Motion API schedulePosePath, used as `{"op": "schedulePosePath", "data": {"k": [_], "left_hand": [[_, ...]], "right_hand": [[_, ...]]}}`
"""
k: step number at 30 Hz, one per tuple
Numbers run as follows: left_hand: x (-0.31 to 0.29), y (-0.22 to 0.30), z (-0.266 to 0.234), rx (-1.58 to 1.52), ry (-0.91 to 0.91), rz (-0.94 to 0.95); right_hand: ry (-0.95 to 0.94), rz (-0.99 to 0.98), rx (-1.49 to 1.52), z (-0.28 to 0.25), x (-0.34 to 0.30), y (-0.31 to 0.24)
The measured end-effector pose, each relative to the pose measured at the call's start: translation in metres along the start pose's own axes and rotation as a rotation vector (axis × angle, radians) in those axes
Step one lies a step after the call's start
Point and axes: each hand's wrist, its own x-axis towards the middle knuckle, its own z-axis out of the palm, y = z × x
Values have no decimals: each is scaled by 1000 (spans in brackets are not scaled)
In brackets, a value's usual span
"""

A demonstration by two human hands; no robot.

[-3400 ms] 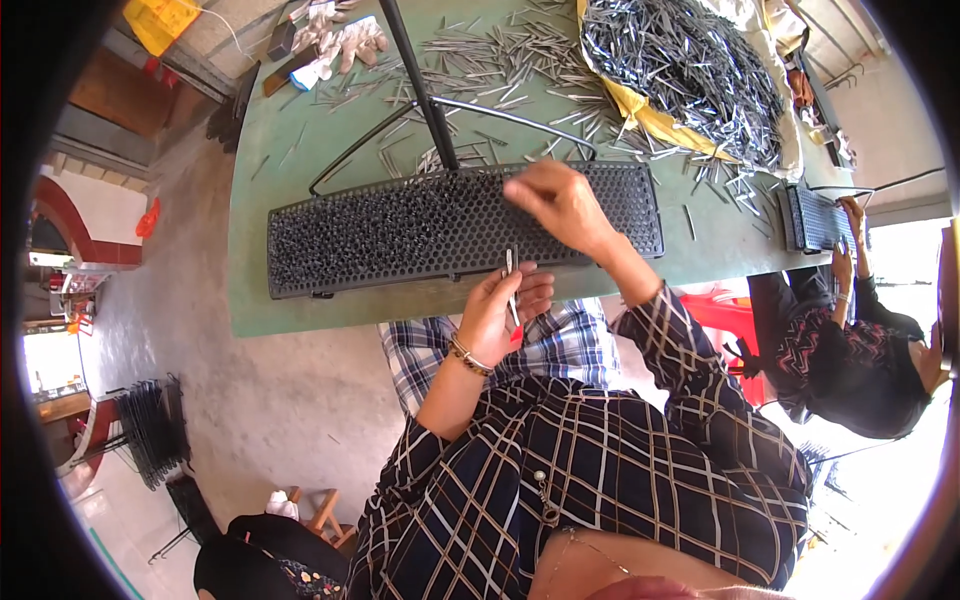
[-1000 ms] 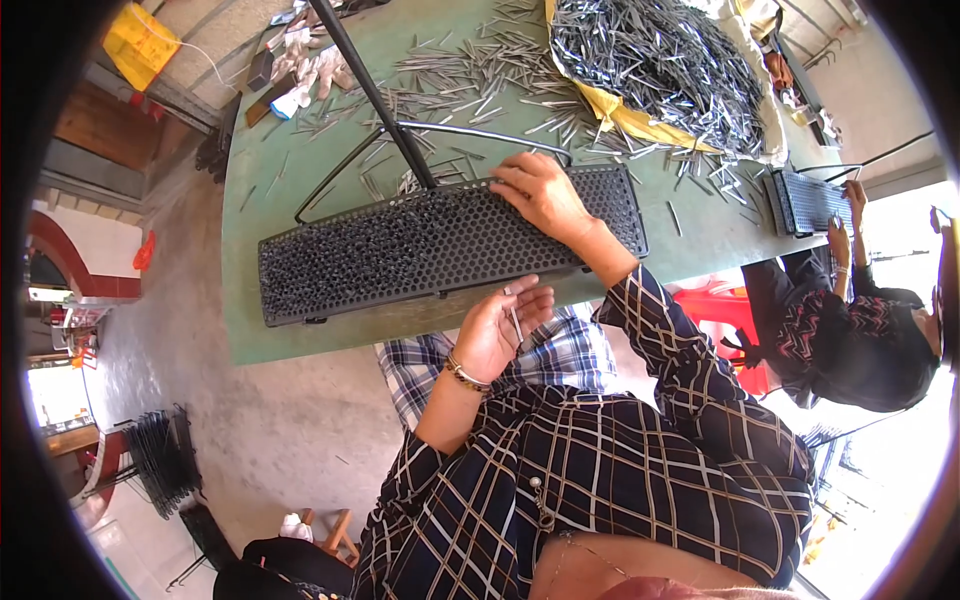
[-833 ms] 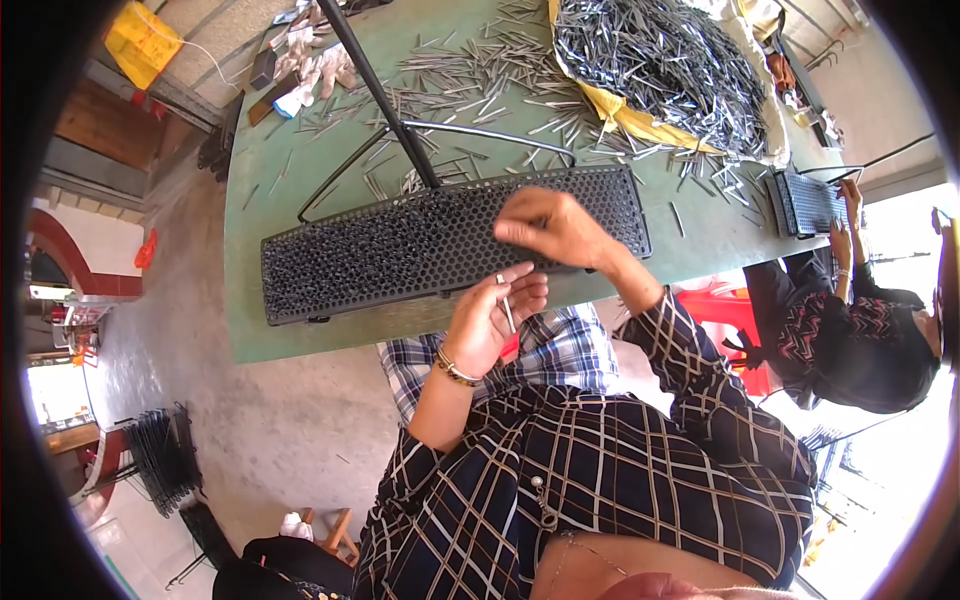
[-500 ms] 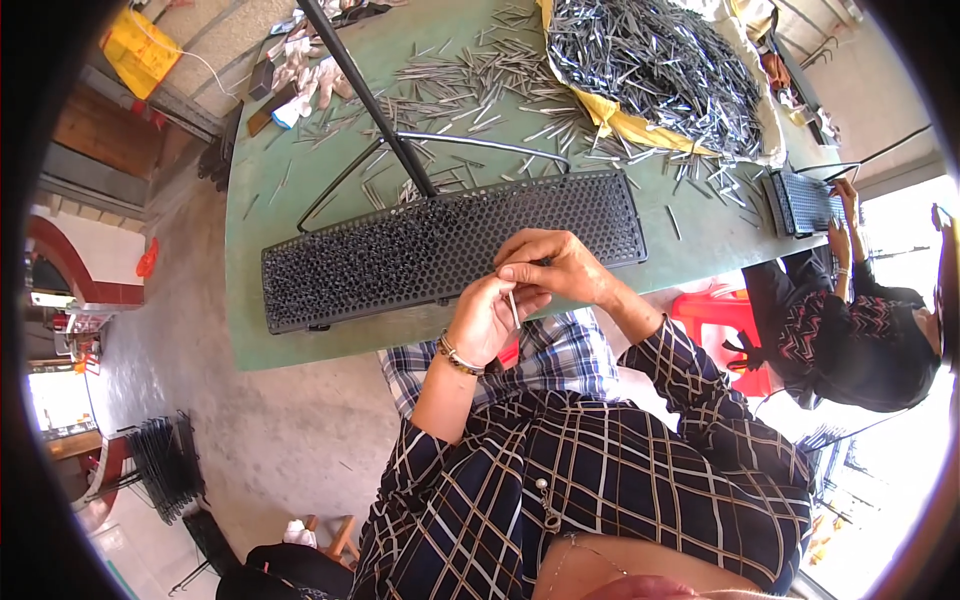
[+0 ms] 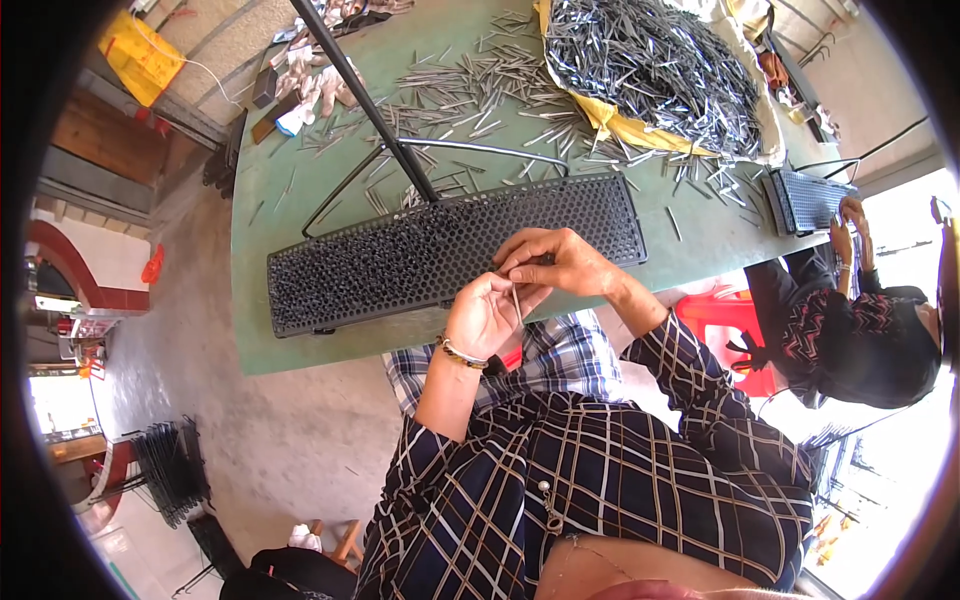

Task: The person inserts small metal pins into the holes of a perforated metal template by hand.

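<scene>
My left hand is palm up at the near edge of a black perforated panel, its fingers curled round a thin metal strip. From the right my right hand reaches over, thumb and fingers pinched at the strip's upper end, so both sets of fingertips meet there. The fingers partly hide the strip. Small dark pieces crowd the holes on the panel's left part, while the holes on its right part show open. A black rod frame is joined to the panel's far side.
Loose metal strips lie scattered across the green table. A large heap of strips sits in a yellow-edged sack at the back. Gloves lie far left. At right, a co-worker handles another panel beside a red stool.
The view has shifted slightly. My two hands stay together at the strip with only a small change of the fingers. The co-worker's hands have moved a little at their panel.
</scene>
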Motion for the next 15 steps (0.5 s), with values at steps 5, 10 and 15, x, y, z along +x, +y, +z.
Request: {"op": "schedulePosePath", "data": {"k": [5,10,15], "left_hand": [[2,-4,-6,-45,-27,48],[-5,-2,2,360,302,322],[-14,-15,6,649,394,374]], "right_hand": [[-27,74,12,-3,1,4],[246,83,38,-24,20,-2],[491,-212,-724,-34,49,5]]}}
